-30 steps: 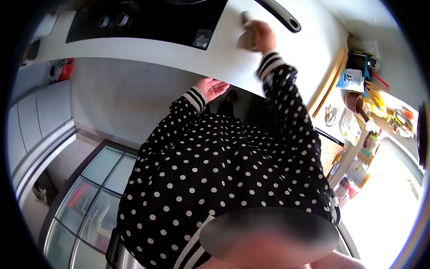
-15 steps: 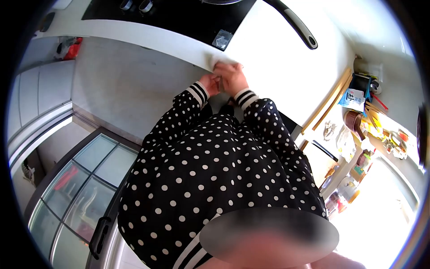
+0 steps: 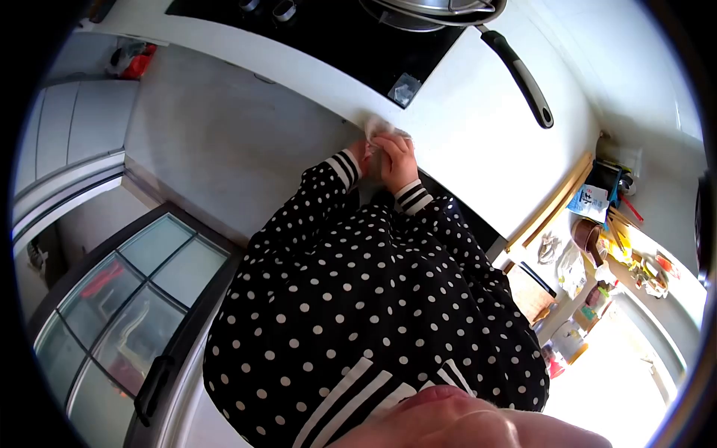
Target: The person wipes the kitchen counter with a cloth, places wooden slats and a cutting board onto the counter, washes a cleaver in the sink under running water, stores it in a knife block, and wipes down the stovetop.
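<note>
A crumpled off-white cloth [image 3: 379,127] is bunched at the front edge of the white counter [image 3: 478,112]. My right hand [image 3: 397,158] is closed around it, with the fingers bent over its lower side. Close beside it, my left hand [image 3: 361,155] also grips the cloth from below; its fingertips are partly hidden by the cloth and the right hand. Just beyond the hands, a small clear piece [image 3: 404,89] lies on the corner of the black cooktop [image 3: 336,45].
A pan with a long black-and-grey handle [image 3: 526,84] sits on the cooktop, its handle reaching over the counter. Wooden boards [image 3: 556,200] lean at the right, near a blue-and-white packet [image 3: 588,201]. A glass-paned door [image 3: 142,291] stands at the left.
My view has shifted, so the cooktop and pan appear lower and further right. More of the cloth shows above my hands, which stay together at the counter edge.
</note>
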A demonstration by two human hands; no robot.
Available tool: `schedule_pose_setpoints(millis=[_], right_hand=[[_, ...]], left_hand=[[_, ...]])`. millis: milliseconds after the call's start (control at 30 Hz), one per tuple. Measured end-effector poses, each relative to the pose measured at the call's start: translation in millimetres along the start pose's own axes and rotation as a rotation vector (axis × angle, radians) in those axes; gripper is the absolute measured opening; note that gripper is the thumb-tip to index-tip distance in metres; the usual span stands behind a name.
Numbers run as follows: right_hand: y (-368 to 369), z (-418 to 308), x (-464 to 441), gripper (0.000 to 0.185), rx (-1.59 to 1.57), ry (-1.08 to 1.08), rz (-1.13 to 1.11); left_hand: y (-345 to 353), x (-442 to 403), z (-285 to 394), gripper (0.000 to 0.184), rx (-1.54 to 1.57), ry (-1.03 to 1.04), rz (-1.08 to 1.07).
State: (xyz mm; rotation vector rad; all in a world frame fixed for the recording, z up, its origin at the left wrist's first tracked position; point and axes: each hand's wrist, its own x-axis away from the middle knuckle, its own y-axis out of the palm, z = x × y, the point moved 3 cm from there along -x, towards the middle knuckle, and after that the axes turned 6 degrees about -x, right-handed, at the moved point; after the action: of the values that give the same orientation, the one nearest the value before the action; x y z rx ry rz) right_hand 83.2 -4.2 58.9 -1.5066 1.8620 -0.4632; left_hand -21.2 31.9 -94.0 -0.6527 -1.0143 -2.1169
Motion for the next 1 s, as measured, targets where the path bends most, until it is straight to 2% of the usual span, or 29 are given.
schedule_pose_setpoints(millis=[67,167,233,267,300,367,467,500,533,567,667,700,767,800,867,900,933,967,1000], right_hand=[[-6.9,-6.8,-28.8,0.028,-0.119,0.046,0.151],[-33.5,30.7,-53.7,0.030,0.110,0.220,0.395],[-16.6,47.8,-53.4,0.029,0.377,0.265,0.201],[-8.5,47.0,-48.6,0.031,0.405,0.165,0.128],[-0.4,41.9,-41.9,0.031,0.350,0.272,0.182],[-4.5,35.8,-27.7,0.031,0.231,0.299,0.038],[-26.2,49.2,-31.0,0.030,0.244,0.147,-0.048],[-36.8,64.4,-48.6,0.034,0.212,0.177,0.014],[-42.0,72.3,-69.3,0.037,0.352,0.232,0.051],[-47.8,65.7,-90.0,0.039,0.402,0.388,0.034],[-19.0,94.9,-82.5,0.039,0.630,0.259,-0.179],[-8.7,83.5,-70.1,0.039,0.712,0.192,-0.265],[2.4,40.1,-43.7,0.036,0.920,0.109,-0.247],[6.3,27.0,-27.4,0.034,0.735,0.071,-0.125],[18.5,7.6,0.2,0.032,0.528,-0.113,-0.132],[20.2,1.2,7.7,0.030,0.249,-0.036,-0.254],[15.3,-8.0,2.4,0.030,0.123,-0.019,-0.198],[9.1,-14.7,-7.0,0.030,-0.004,-0.008,-0.146],[1.5,-14.9,-22.4,0.030,0.030,0.007,-0.108]], left_hand=[[24.8,43.7,49.8,0.037,0.456,-0.166,0.122],[10.2,37.2,45.9,0.043,0.427,-0.186,-0.074],[3.8,29.1,43.3,0.040,0.470,-0.200,-0.110],[4.1,25.9,40.9,0.038,0.497,-0.210,-0.128],[5.0,26.2,40.4,0.039,0.523,-0.220,-0.096],[6.0,31.0,36.4,0.040,0.568,-0.252,-0.031],[5.2,26.0,42.4,0.042,0.514,-0.238,-0.056],[6.6,25.5,39.0,0.043,0.501,-0.242,-0.059],[6.7,27.2,41.3,0.043,0.500,-0.255,-0.053],[7.8,29.9,43.7,0.043,0.462,-0.245,-0.069],[9.5,33.0,47.7,0.041,0.344,-0.186,-0.102],[8.7,33.8,44.7,0.041,0.378,-0.189,-0.100],[8.3,32.5,40.1,0.041,0.452,-0.186,-0.102],[6.3,27.5,33.5,0.037,0.491,-0.213,-0.041],[6.9,24.0,32.5,0.033,0.437,-0.205,-0.003],[5.7,24.2,33.5,0.032,0.406,-0.201,0.020],[7.1,29.8,37.7,0.028,0.439,-0.183,0.064],[7.7,27.6,36.2,0.029,0.464,-0.182,0.003],[5.2,23.6,31.8,0.029,0.489,-0.178,-0.053]])
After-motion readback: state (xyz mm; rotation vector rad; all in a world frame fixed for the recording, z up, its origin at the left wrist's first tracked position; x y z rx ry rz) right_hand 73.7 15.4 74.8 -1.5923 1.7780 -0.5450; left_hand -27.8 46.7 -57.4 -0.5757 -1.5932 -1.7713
